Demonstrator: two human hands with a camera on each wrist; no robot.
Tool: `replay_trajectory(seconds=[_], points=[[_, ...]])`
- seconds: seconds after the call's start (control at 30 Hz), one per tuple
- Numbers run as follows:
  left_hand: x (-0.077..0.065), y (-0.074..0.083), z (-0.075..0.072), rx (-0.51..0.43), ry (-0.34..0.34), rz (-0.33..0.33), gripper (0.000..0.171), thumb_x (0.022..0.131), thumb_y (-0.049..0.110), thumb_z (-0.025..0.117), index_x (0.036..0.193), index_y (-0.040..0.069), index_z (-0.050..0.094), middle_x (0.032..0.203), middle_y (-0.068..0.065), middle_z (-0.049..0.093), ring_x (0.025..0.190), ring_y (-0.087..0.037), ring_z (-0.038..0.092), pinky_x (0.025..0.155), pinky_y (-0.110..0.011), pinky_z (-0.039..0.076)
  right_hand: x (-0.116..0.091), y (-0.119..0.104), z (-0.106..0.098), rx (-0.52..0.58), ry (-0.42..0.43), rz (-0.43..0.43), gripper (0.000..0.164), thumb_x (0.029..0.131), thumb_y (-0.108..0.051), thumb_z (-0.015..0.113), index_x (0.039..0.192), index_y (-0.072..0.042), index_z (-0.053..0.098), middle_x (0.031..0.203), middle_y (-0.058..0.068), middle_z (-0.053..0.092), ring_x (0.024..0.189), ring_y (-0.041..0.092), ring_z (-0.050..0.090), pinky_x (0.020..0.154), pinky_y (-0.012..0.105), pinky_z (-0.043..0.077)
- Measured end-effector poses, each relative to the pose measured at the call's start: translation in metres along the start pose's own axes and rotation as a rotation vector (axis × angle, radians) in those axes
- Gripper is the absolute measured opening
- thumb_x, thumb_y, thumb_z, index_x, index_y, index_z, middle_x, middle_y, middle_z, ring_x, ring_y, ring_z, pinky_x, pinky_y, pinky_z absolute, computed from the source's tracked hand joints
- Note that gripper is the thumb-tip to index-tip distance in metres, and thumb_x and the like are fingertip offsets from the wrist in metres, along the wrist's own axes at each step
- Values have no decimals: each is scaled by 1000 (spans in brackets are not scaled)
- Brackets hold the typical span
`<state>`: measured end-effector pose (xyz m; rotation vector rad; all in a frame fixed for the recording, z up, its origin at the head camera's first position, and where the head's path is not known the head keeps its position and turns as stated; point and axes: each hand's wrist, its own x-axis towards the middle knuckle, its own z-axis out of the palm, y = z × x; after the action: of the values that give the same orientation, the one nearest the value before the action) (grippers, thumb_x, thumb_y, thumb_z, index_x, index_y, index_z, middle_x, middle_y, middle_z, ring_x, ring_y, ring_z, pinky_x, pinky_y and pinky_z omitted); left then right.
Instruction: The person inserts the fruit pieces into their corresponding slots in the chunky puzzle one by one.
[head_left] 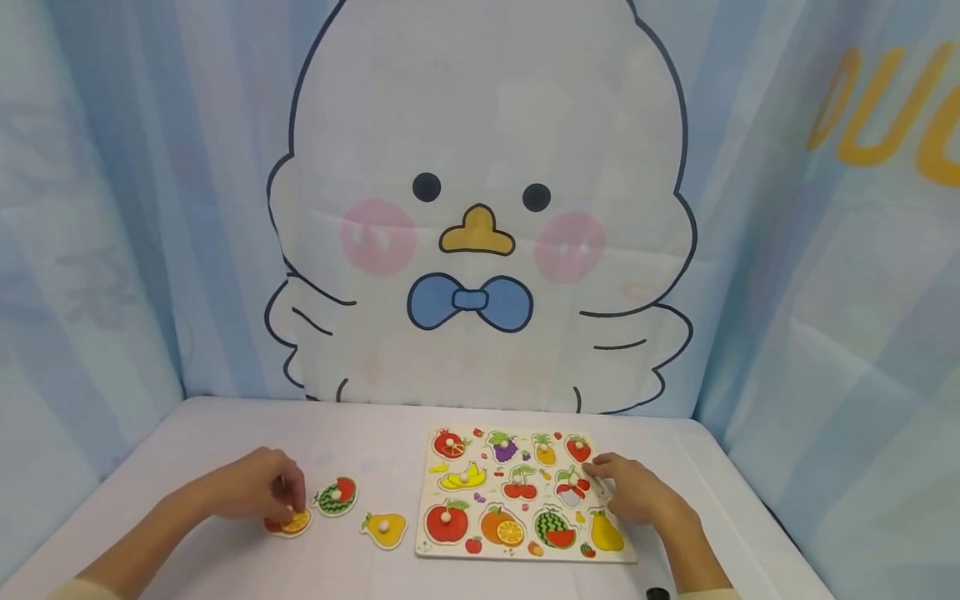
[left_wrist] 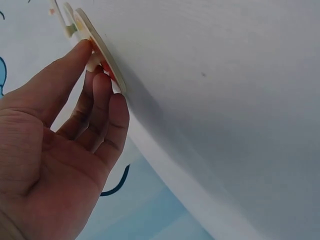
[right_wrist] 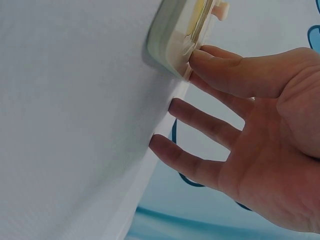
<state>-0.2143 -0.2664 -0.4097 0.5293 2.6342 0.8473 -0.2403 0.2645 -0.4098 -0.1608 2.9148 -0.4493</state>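
My left hand (head_left: 258, 487) pinches the small knob of an orange puzzle piece (head_left: 296, 523), thumb against fingertips. The left wrist view shows this piece (left_wrist: 107, 55) edge-on, close over the white tabletop. A watermelon piece (head_left: 336, 497) and a yellow pear piece (head_left: 384, 529) lie beside it, each with a knob. To their right is the wooden fruit puzzle board (head_left: 517, 546). My right hand (head_left: 637, 490) rests at the board's right edge, fingers spread and mostly straight. In the right wrist view, the thumb (right_wrist: 225, 70) touches the board's corner (right_wrist: 167, 45).
On the board, the orange, watermelon and pear pictures at the front show no knobs, while the apple piece (head_left: 446, 522) and several others carry them. A small black object (head_left: 657, 593) pokes in at the front edge. Behind the table (head_left: 360, 433) hangs a curtain (head_left: 480, 108) with a duck print.
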Motion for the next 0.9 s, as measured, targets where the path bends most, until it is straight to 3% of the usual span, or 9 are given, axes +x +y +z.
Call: replay_trajectory(seconds=[0.13,0.4,0.9], points=[[-5,-3,-2,-10,9,-19,13,75,8,79,80,15,70,77,-1,59,70,-19,53,59,-25,48,2,1,0,-10,4,-5,52,79,3,68,127,-16,63,137,12,50,123,39,45,98,59,39],[-5,-10,-5,-21,2,51,13,75,8,79,82,16,72,78,1,64,67,-16,55,59,-24,49,2,2,2,-7,10,1,54,78,3,70,128,-16,63,137,12,51,123,40,45,98,59,39],[-7,-10,-4,-14,15,37,11,77,8,78,83,16,73,81,3,66,69,-17,56,62,-25,52,2,1,2,-27,8,-9,54,78,3,70,128,-16,63,137,12,51,123,40,45,98,62,37]])
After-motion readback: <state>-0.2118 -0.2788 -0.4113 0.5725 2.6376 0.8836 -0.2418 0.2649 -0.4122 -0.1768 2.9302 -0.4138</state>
